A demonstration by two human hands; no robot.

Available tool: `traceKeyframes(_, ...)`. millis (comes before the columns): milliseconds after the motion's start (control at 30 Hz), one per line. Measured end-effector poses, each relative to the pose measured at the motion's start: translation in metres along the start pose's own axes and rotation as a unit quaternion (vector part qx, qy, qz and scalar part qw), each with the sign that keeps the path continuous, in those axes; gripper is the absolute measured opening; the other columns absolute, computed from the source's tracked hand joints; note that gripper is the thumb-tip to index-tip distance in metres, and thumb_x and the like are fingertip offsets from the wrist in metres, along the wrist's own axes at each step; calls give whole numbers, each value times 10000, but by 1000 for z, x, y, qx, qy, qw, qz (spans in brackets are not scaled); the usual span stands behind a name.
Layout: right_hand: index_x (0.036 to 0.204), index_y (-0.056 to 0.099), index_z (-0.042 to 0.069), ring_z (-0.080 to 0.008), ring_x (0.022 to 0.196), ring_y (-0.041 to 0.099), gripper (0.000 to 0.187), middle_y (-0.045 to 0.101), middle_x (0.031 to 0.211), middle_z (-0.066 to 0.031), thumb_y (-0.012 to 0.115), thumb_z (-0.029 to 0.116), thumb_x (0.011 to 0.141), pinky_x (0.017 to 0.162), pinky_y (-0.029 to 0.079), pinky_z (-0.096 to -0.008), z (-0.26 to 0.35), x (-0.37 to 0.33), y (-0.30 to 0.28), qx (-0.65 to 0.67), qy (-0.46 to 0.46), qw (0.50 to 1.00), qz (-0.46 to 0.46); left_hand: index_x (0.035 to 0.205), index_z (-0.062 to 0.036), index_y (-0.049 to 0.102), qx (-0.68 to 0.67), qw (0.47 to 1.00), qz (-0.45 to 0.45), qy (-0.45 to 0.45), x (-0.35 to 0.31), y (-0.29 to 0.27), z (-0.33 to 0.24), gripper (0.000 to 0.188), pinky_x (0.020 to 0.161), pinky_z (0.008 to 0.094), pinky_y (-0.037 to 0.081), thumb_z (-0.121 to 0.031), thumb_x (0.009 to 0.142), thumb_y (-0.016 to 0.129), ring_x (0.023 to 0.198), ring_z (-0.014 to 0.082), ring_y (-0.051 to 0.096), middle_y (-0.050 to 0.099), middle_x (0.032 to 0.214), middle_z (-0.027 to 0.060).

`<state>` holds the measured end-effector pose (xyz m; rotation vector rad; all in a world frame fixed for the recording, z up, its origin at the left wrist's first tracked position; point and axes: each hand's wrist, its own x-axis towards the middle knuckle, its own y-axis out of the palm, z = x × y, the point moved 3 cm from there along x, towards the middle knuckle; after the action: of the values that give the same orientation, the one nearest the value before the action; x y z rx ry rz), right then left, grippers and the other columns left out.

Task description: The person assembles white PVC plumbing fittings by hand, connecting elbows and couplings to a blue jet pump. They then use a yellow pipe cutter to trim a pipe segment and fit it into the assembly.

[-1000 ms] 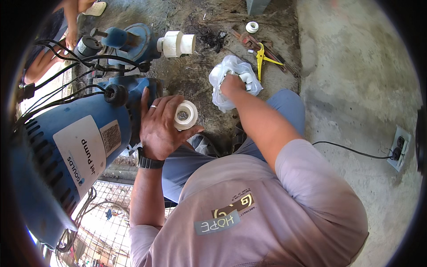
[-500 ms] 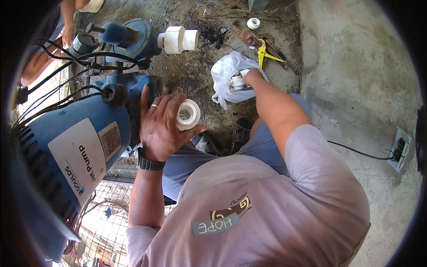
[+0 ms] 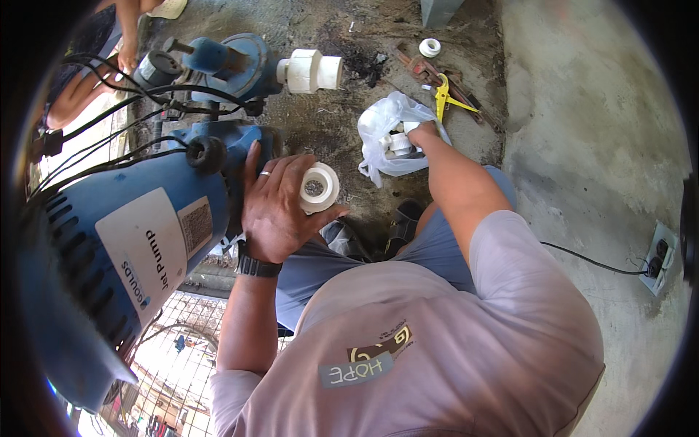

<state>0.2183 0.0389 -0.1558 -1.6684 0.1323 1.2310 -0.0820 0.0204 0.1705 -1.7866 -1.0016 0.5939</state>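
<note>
My left hand [image 3: 280, 200] is curled around a white ring-shaped pipe fitting [image 3: 319, 188], thumb below it and fingers above. Its index finger rests along the blue pump [image 3: 149, 218], and speckled grey shows through the fitting's hole. My right arm reaches forward to a white plastic bag [image 3: 393, 162] on the ground. In the bag's mouth is my right hand [image 3: 424, 135], its fingertips hidden among the contents. Beside those fingers lies a white ribbed pipe fitting [image 3: 397, 144]. Another white fitting [image 3: 312, 71] projects from the front of the pump.
Beyond the bag lie a yellow-handled cutter [image 3: 444, 96], a rusty pipe wrench [image 3: 422, 69] and a white ring [image 3: 429, 48]. Black cables [image 3: 109, 138] cross over the pump. Another person's arm [image 3: 128, 36] shows at far left. A cable runs to a wall outlet [image 3: 659, 255].
The view has shifted, so the pump and bag appear farther right. My right hand has moved slightly within the bag's mouth. My left hand keeps its hold on the ring-shaped fitting.
</note>
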Motion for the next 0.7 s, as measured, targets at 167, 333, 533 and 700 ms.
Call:
traceKeyframes(167, 1270, 542, 22, -276, 1199, 548, 568, 546, 1315, -156, 629, 303, 784, 990, 446, -353, 17, -25, -17, 19, 55, 997, -55, 1180, -71, 510, -16, 1000, -10, -7, -5, -3, 4, 773, 1098, 542, 236, -501, 613, 813, 1008, 290, 625, 653, 1044, 108)
traceKeyframes(333, 1136, 631, 4, -321, 1051, 623, 468, 591, 1227, -197, 530, 315, 802, 884, 487, -395, 25, -12, -32, -69, -105, 992, 11, 1204, -57, 503, -49, 998, -33, 18, -2, -6, 4, 793, 1099, 536, 229, -547, 646, 780, 985, 314, 627, 652, 1020, 112)
traceKeyframes(533, 1235, 568, 54, -234, 943, 628, 477, 628, 1102, -158, 635, 117, 768, 755, 532, -390, 39, -68, -75, 211, -98, 954, 187, 1201, -1, 489, -201, 975, -74, -57, -3, -14, -18, 781, 933, 415, 434, -490, 677, 800, 973, 291, 602, 609, 1062, 145)
traceKeyframes(700, 1280, 488, 53, -178, 858, 624, 517, 636, 1035, -67, 683, 127, 808, 712, 525, -309, 42, -90, -132, 326, -212, 902, 188, 1231, 39, 467, -485, 848, -83, -196, 27, 33, -26, 631, 829, 315, 468, -385, 827, 702, 968, 163, 558, 576, 1083, 108)
